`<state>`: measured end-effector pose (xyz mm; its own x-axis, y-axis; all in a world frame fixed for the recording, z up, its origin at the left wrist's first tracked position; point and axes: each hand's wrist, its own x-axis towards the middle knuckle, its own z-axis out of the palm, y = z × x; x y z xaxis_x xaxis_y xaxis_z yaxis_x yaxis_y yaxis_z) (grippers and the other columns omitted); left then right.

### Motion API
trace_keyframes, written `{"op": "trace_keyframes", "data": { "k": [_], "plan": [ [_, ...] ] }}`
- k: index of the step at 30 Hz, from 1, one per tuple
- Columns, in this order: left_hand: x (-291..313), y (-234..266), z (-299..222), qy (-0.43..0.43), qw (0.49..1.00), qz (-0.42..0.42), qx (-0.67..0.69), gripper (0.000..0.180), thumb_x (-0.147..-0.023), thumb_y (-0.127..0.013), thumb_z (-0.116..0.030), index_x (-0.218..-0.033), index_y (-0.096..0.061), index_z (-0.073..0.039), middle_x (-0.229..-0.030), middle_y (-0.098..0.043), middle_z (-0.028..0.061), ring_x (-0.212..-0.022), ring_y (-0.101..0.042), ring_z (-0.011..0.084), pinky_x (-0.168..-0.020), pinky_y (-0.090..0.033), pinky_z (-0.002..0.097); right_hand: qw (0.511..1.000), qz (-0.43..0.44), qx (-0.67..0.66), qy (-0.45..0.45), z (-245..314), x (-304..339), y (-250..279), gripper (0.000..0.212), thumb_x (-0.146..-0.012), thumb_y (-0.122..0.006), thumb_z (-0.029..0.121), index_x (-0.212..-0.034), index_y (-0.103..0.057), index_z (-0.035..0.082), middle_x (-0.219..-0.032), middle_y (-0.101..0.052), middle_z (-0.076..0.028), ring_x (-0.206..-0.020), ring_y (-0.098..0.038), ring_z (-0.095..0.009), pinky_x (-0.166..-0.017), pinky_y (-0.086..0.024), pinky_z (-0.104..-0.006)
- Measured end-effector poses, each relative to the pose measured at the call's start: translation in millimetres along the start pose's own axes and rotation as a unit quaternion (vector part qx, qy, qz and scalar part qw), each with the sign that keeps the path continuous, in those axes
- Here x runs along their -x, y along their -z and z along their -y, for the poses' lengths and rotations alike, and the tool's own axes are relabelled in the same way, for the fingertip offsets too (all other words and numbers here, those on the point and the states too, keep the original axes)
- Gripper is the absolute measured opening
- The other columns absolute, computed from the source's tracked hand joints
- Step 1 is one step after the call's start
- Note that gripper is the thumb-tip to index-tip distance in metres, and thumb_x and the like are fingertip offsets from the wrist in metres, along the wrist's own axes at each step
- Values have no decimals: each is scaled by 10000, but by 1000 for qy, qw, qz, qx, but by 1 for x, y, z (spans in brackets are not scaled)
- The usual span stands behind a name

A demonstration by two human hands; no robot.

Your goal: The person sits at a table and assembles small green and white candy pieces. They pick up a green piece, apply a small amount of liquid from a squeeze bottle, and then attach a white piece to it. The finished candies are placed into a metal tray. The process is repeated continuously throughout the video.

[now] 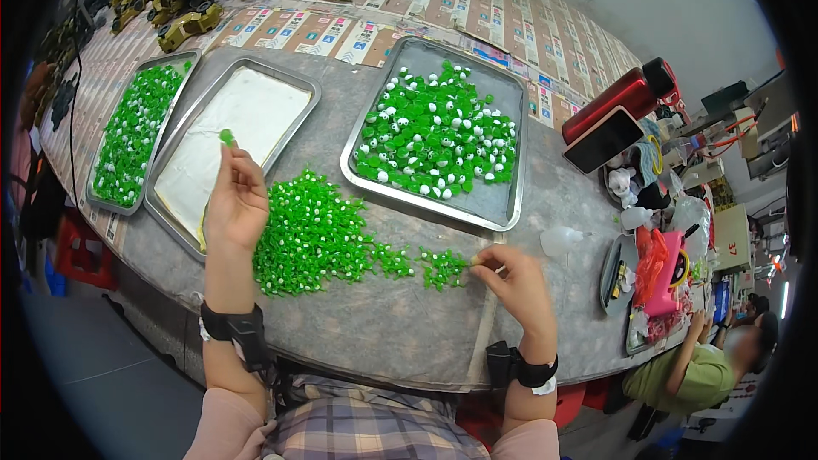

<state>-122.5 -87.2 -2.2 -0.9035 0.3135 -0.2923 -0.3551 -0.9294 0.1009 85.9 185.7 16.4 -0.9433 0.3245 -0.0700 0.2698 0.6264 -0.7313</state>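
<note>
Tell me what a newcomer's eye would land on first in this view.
Likely the heap of bright green pieces near the middle of the grey tabletop. Next, the left hand holding a small green piece in front of the white-lined tray, then the red bottle at the upper right.

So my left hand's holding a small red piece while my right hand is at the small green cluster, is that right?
Not quite: the head view shows the small piece in your left hand is green, not red. Your right hand is at the small green cluster.

Soft, even light; table (400, 328) bowed by fisheye; corners black.
</note>
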Motion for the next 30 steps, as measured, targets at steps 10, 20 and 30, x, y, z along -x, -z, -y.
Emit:
{"op": "trace_keyframes", "data": {
  "k": [10, 20, 30],
  "plan": [
    [57, -10, 85, 188, 934, 94, -290, 205, -824, -486, -133, -990, -501, -14, -729, -535, 11, -629, -519, 61, -564, -464, 179, 996, 0, 82, 42, -9, -9, -12, 150, -645, -626, 55, -766, -562, -6, -645, -548, -72, -550, -524, -150, -506, -412, -258],
    [76, 11, 125, 318, 807, 179, -465, 179, -811, -506, -124, -951, -524, -14, -774, -555, 37, -681, -539, 78, -616, -480, 228, 1000, -5, 23, -7, -2, 1, -5, 151, -648, -613, 53, -763, -538, -9, -638, -540, -82, -537, -517, -165, -503, -410, -260],
    [72, 14, 119, 240, 826, 169, -481, 190, -825, -486, -137, -961, -524, -9, -763, -558, 43, -660, -535, 84, -618, -476, 226, 995, -1, 100, 17, 14, 3, -1, 166, -675, -567, 52, -832, -515, 44, -695, -516, -101, -653, -525, -256, -556, -408, -320]
  ]
}}
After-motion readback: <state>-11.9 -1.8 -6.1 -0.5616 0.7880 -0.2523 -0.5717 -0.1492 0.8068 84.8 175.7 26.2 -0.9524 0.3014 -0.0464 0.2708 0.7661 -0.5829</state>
